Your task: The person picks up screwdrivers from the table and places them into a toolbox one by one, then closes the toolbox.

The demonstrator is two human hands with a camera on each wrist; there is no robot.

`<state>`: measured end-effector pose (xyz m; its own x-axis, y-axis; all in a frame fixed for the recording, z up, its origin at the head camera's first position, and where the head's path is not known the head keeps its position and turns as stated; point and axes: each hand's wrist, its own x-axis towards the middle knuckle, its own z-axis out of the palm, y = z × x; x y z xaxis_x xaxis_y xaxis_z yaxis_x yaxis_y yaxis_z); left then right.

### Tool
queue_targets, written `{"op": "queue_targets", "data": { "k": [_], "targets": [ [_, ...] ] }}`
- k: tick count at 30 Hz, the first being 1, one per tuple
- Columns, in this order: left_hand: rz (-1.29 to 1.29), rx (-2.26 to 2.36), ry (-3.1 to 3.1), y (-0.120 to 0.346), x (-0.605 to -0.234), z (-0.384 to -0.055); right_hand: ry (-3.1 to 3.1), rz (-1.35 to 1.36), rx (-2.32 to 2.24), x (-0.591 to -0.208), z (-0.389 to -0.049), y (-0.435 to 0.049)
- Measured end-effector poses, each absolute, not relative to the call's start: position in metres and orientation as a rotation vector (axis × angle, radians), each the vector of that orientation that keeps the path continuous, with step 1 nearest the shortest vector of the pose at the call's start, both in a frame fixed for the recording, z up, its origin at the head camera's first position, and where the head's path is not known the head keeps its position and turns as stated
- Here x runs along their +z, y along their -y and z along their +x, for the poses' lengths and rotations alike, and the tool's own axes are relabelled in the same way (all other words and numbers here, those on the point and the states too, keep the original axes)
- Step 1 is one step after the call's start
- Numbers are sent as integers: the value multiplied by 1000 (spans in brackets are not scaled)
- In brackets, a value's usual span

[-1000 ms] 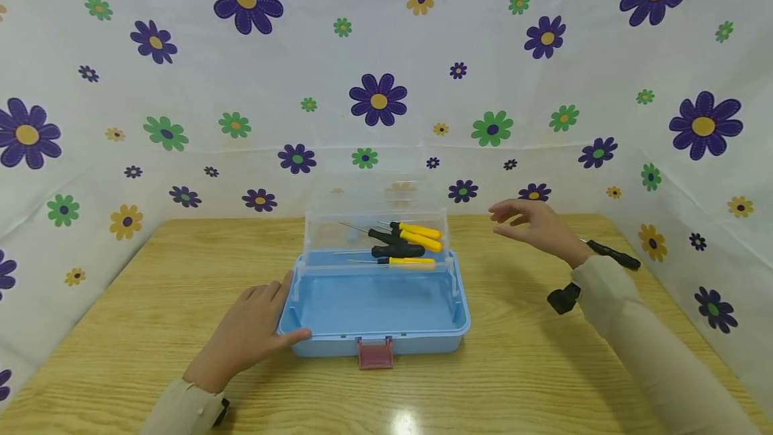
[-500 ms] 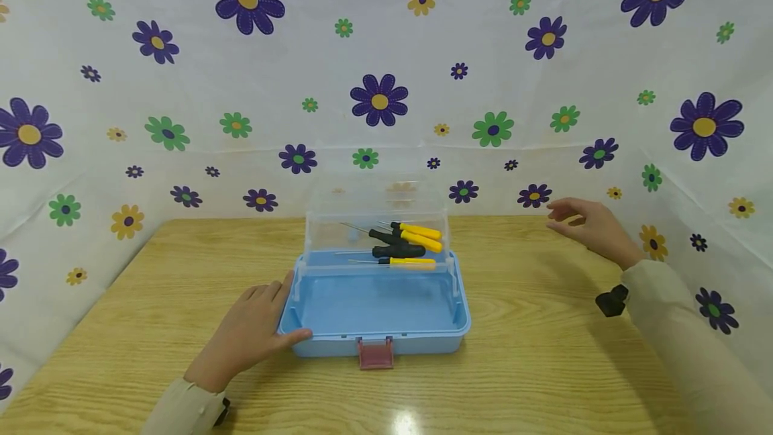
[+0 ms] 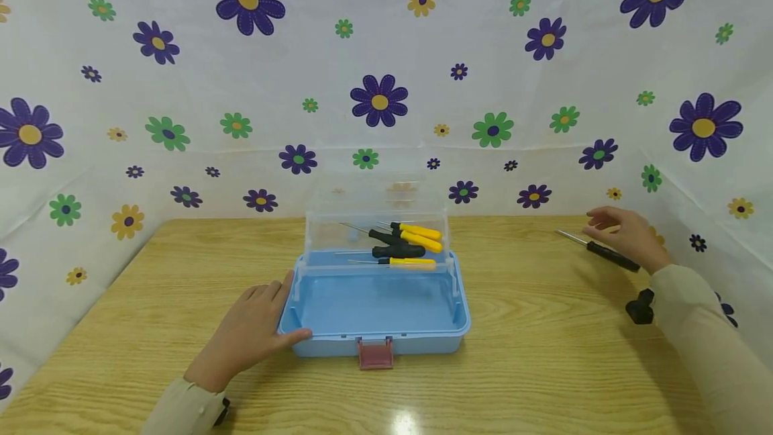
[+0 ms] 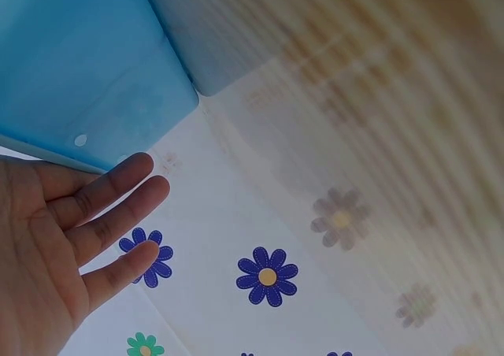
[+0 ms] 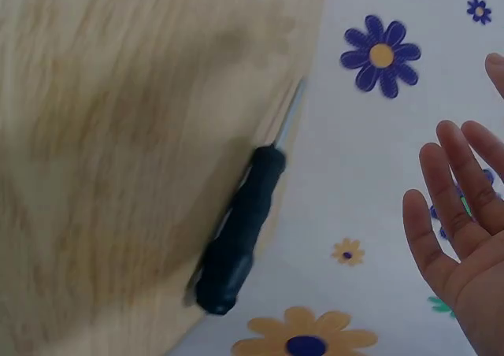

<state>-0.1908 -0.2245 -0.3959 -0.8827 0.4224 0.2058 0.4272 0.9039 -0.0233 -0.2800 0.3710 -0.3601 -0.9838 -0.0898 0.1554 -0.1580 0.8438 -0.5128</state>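
Note:
My left hand rests on the left side of a light blue toolbox, thumb over the front rim and fingers along the outer wall. In the left wrist view the fingers lie fairly straight beside the blue wall. At the far right of the table lies a screwdriver with a black handle and a bare metal shaft. My right hand hovers just above it, fingers loosely bent and holding nothing. The right wrist view shows the whole screwdriver apart from the hand.
The toolbox's clear lid stands raised at the back. Several screwdrivers, some with yellow handles and some with black handles, lie at the lid's lower part. A pink latch hangs at the front. Flowered cloth surrounds the table.
My right hand has moved right across the table to above the lone black screwdriver, which its arm hid half a second ago. The left hand and toolbox have stayed put.

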Motion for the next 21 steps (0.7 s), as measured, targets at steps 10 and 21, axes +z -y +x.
{"op": "queue_targets", "data": {
  "k": [10, 21],
  "targets": [
    [-651, -39, 2858, 224, -395, -190, 2838, 47, 849, -381, -284, -398],
    [-638, -40, 2867, 225, -395, -190, 2901, -67, 864, -401, -283, -418]
  ]
}}
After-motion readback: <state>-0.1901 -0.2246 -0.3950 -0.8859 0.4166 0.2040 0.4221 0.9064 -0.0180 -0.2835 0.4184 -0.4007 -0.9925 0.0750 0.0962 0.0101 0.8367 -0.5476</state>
